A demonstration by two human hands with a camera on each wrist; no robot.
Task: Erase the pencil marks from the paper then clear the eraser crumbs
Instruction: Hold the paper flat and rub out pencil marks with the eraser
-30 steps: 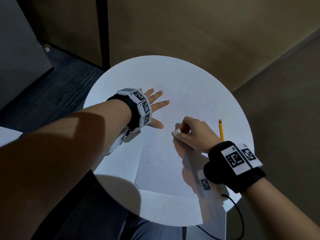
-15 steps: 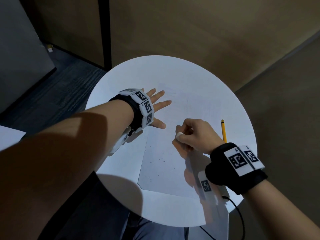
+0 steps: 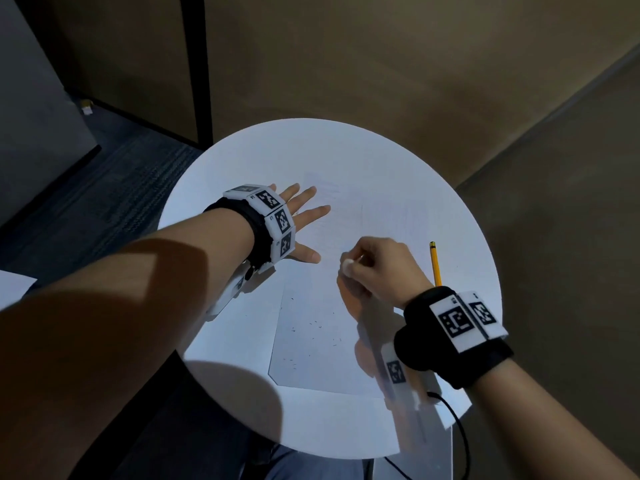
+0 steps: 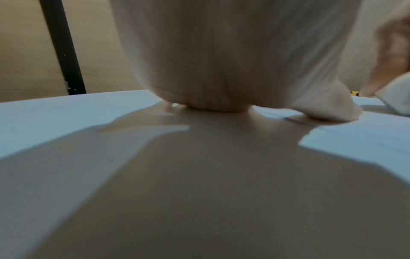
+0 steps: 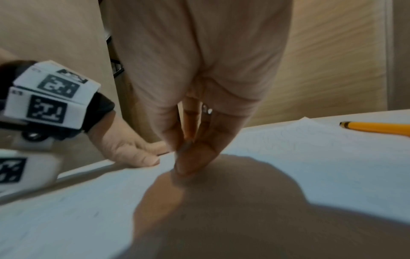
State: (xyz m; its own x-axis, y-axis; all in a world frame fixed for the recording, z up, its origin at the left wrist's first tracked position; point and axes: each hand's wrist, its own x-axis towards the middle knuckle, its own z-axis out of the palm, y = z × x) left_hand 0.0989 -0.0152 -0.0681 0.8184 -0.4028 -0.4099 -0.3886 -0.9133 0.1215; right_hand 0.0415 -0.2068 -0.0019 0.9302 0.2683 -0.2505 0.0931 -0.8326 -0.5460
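White paper sheet (image 3: 311, 341) lies flat on round white bench, near corner reaching toward the bench's near edge. Faint pencil marks (image 3: 349, 199) on far part. Dark eraser crumbs (image 3: 311, 327) scattered over near half. White eraser (image 3: 347, 264) at mid-sheet.

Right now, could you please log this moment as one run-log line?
left hand flat on paper | right hand rubbing eraser | crumbs uncleared | pencil idle
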